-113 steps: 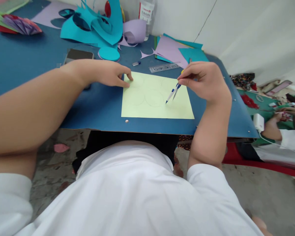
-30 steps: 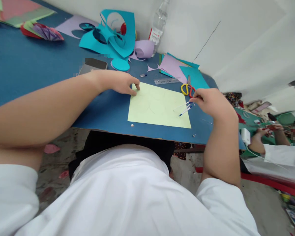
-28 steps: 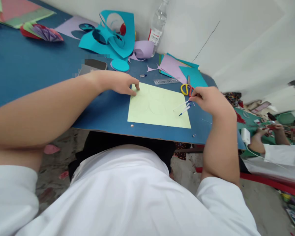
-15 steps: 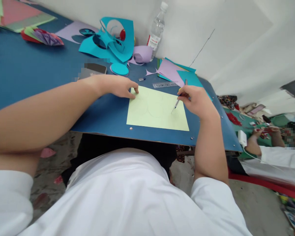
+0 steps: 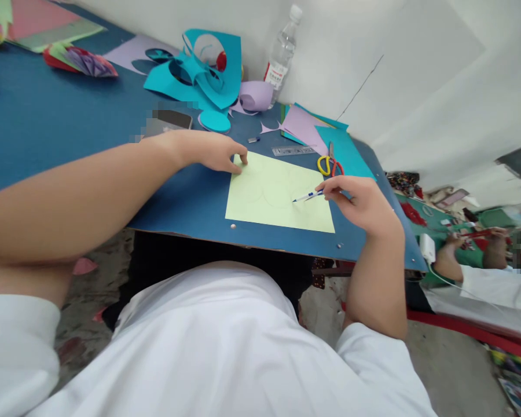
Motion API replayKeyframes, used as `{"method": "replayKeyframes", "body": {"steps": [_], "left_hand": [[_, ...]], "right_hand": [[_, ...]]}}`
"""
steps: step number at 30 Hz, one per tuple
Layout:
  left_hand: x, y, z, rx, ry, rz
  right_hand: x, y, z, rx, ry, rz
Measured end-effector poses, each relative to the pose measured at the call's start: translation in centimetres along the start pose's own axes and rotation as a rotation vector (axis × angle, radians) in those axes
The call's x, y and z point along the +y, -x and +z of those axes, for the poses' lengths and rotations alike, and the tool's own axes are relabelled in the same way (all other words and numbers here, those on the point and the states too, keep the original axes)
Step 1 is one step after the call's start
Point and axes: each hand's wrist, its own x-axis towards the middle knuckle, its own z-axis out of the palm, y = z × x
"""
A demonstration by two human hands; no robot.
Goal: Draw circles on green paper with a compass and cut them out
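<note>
A pale yellow-green sheet of paper (image 5: 264,200) lies on the blue table (image 5: 186,200) before me, with faint curved lines drawn on it. My left hand (image 5: 219,152) rests at its upper left corner, thumb and fingers apart, fingertips touching the paper. A white and blue pen (image 5: 306,197) is pinched in my right hand (image 5: 351,200), over the right part of the sheet. Its tip points left; whether it touches the paper I cannot tell. Just beyond that hand are scissors (image 5: 330,165) with yellow and red handles. A clear ruler (image 5: 293,150) lies past the sheet's far edge.
Cut turquoise paper (image 5: 226,69), turquoise discs (image 5: 215,121), a phone (image 5: 169,120) and a water bottle (image 5: 282,55) stand or lie toward the wall. Coloured sheets (image 5: 347,150) are at the far right. Another person (image 5: 481,278) works at a green table on the right.
My right hand has moved down and toward me, uncovering the scissors. The pen now lies flatter, its tip further left. More faint curved lines show on the paper. My left hand stays at the corner.
</note>
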Motion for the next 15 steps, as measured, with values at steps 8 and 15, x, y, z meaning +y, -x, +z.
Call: {"method": "replayKeyframes", "body": {"steps": [8,15], "left_hand": [[0.2,0.3,-0.2,-0.008,0.004,-0.005],[0.1,0.4,-0.2,-0.011,0.006,-0.016]], "right_hand": [[1.0,-1.2,0.9,0.044,-0.041,-0.068],[1.1,-2.9,1.7,0.067,0.064,0.015]]}}
